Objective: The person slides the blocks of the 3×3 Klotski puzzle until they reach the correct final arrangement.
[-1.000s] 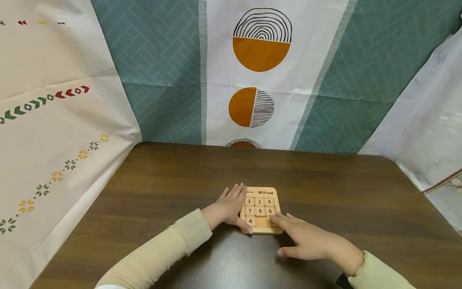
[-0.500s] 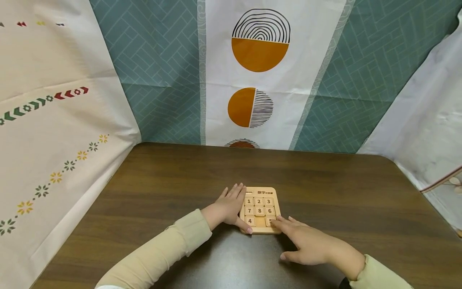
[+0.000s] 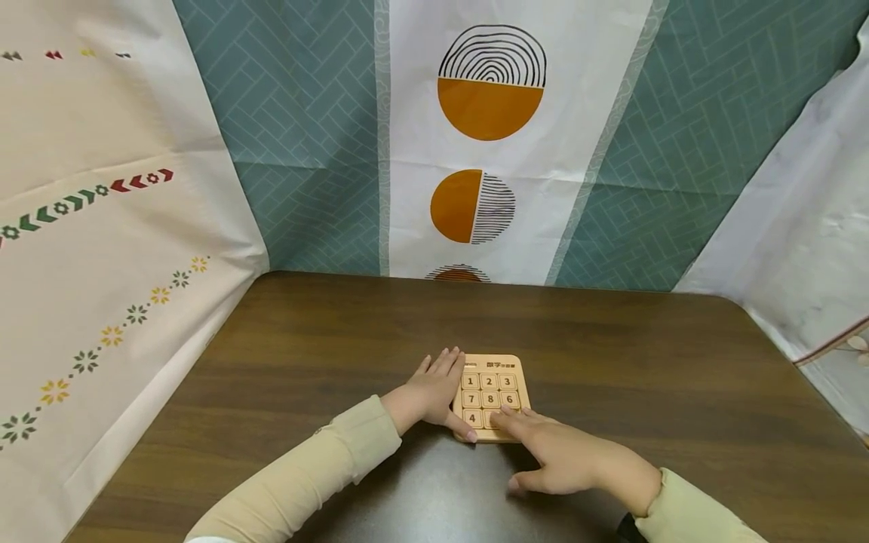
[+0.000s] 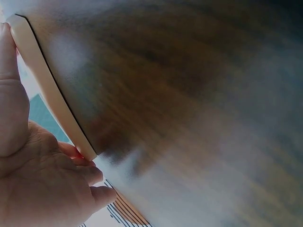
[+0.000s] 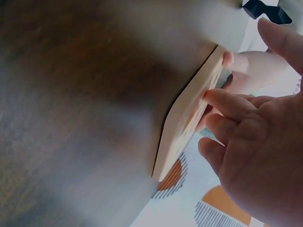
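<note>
Head view shows my right hand (image 3: 563, 451) released, its straight fingers touching a bottom-row tile (image 3: 488, 419), and my left hand (image 3: 433, 394), outstretched without grasping, along the number board (image 3: 521, 385), whose 1-2-3 row (image 3: 489, 381) seems done, lower rows (image 3: 490, 399) not yet ordered, on the brown table (image 3: 339, 339) before patterned cloths (image 3: 312, 151).

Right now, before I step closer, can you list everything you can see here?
Number board: 1, light wood, on the table between the hands
Number tiles: seven readable, at least one more partly covered, light wood, in the board
Table: 1, dark brown, under the board
Back cloth: 1, teal and white with orange shapes, behind the table
Side cloths: 2, cream and whitish, left and right
Sleeves: 2, pale green-beige, on both forearms
Left hand: 1, bare, at the board's left edge
Right hand: 1, bare, fingers over the near row
</note>
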Action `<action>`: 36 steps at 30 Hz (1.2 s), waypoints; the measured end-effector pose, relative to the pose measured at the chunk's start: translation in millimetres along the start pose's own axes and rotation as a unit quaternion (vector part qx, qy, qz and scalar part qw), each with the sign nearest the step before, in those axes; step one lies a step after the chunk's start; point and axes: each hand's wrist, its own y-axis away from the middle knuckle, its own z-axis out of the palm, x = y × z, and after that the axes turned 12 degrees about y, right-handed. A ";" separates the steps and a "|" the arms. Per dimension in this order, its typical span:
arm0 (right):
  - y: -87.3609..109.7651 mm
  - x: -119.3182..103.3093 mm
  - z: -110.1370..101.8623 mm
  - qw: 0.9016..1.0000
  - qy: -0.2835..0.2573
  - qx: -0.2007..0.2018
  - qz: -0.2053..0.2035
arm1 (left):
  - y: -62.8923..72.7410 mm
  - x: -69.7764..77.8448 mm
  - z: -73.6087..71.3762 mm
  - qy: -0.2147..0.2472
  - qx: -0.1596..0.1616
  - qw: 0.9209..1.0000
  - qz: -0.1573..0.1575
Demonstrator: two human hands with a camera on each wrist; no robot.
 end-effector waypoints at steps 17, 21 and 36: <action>-0.6 -1.7 2.1 1.000 0.028 0.007 -0.007 | 2.3 1.7 -0.7 0.004 0.001 1.000 0.002; -0.2 -2.2 2.3 1.000 0.030 0.002 -0.001 | 1.9 1.4 -0.8 0.004 0.001 1.000 0.002; 18.5 16.1 1.6 1.000 0.010 -0.002 0.019 | 1.7 0.7 -0.2 0.012 -0.010 1.000 -0.001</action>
